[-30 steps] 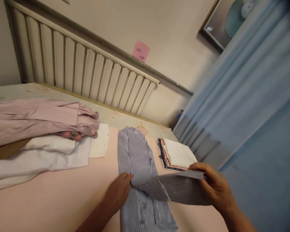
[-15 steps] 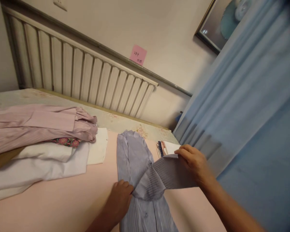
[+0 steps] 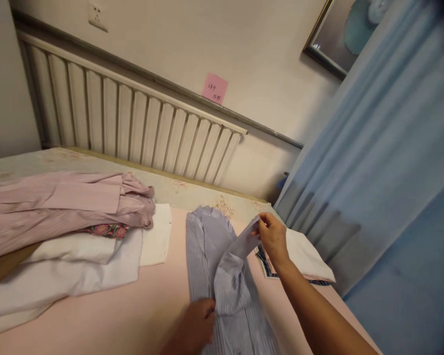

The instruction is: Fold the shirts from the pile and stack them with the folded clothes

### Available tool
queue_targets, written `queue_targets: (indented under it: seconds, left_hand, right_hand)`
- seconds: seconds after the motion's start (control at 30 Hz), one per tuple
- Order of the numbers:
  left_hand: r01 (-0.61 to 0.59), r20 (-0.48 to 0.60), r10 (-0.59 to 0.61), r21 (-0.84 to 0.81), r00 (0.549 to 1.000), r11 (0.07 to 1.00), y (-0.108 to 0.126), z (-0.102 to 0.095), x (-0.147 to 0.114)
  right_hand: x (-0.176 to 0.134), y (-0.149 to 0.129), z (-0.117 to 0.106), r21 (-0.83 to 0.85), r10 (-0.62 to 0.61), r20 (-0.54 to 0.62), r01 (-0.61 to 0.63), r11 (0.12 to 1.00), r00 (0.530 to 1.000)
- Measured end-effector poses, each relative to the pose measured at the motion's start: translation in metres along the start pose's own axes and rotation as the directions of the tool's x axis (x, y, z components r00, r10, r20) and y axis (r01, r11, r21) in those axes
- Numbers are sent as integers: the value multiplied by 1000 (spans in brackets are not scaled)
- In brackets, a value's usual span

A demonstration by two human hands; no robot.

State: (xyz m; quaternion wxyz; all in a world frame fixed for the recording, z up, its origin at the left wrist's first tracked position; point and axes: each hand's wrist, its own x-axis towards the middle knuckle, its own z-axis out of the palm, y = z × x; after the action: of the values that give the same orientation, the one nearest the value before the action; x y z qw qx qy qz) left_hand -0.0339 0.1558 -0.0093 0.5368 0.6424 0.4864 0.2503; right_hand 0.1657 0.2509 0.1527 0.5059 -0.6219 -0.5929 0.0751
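A blue-grey striped shirt (image 3: 214, 234) lies lengthwise on the pink cover, its collar end toward the wall. My right hand (image 3: 274, 239) pinches the cuff end of one sleeve (image 3: 231, 281) and holds it raised above the shirt's right side. The sleeve bends across the shirt's front in a loose fold. My left hand (image 3: 198, 323), somewhat blurred, is closed on the fabric at the left edge of that fold. Its fingertips are partly hidden.
To the left lies a heap of clothes, with a pink shirt (image 3: 89, 197) over white garments (image 3: 81, 266). A folded white stack (image 3: 307, 254) sits at the right, near a blue curtain (image 3: 373, 162). A radiator (image 3: 133, 118) runs along the wall behind.
My right hand has swung the cuff end left and toward the wall, so the sleeve now folds up along the shirt. The folded stack at the right is more exposed. My left hand stays at the fold.
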Motion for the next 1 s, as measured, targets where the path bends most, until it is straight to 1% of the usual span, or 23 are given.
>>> queue_targets:
  seconds: [0.03, 0.1, 0.17, 0.2, 0.27, 0.33, 0.4, 0.43, 0.47, 0.53, 0.6, 0.67, 0.8, 0.87, 0.93, 1.0]
  left_hand:
    - [36, 14, -35, -39, 999, 999, -1, 1, 1]
    - [104, 78, -95, -110, 992, 989, -2, 3, 3]
    - [163, 162, -134, -181, 978, 970, -4, 4, 5]
    - [187, 195, -146, -213, 970, 959, -5, 4, 7]
    - [216, 220, -158, -276, 963, 937, -8, 4, 10]
    - [252, 209, -187, -354, 960, 901, -11, 5, 12]
    - [279, 195, -214, -426, 957, 860, -14, 5, 14]
    - [286, 192, -222, -450, 956, 846, -15, 6, 14]
    - [288, 189, -224, -464, 956, 838, -15, 6, 14]
    - [280, 183, -218, -477, 959, 833, -14, 6, 13]
    - [276, 180, -215, -476, 960, 835, -9, 5, 10]
    - [276, 168, -222, -475, 961, 836, -3, 3, 6]
    - [285, 162, -235, -498, 958, 819, 7, -1, 0]
    - [285, 167, -232, -512, 958, 810, 8, -2, -1]
    - [281, 165, -228, -523, 960, 805, 5, -1, -1]
    - [272, 159, -220, -528, 962, 805, 2, 0, 1]
  right_hand:
    - [3, 4, 10, -15, -27, -31, 27, 1000, 999]
    - [13, 10, 32, -71, -103, -74, 97, 993, 992]
    - [25, 16, 59, -152, -180, -89, 165, 974, 980]
    - [32, 19, 74, -197, -207, -76, 189, 962, 975]
    - [44, 28, 104, -257, -225, -5, 217, 942, 974]
    - [52, 41, 132, -269, -220, 113, 243, 932, 969]
    - [51, 57, 150, -256, -221, 204, 270, 928, 954]
    - [48, 66, 155, -249, -219, 243, 280, 927, 945]
    - [43, 75, 157, -248, -215, 278, 286, 925, 936]
    - [29, 90, 155, -254, -208, 337, 302, 919, 918]
    - [12, 100, 147, -257, -211, 393, 327, 909, 895]
    - [-6, 104, 137, -247, -225, 446, 361, 899, 866]
    - [-40, 104, 125, -233, -285, 568, 483, 844, 772]
    - [-53, 105, 123, -252, -278, 621, 523, 814, 733]
    - [-63, 109, 124, -277, -260, 642, 535, 798, 721]
    - [-69, 113, 126, -292, -262, 630, 536, 792, 731]
